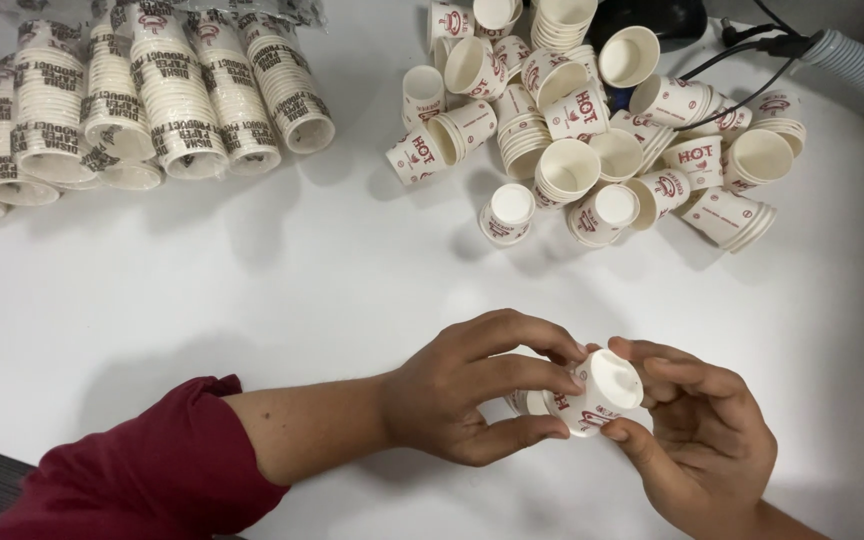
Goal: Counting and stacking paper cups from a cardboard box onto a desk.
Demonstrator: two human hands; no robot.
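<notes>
Head view | my left hand [472, 390] and right hand [697, 440] both pinch one small paper cup [592, 392] over the white table [352, 280] | loose cup pile [592, 120] ahead, wrapped stacks [132, 100] far left: sorting looks barely started

1 head cam, looking steeply down at the white surface [332, 290], close range; loose cup pile [592, 120] sits at frame top, beyond surface centre.
</notes>
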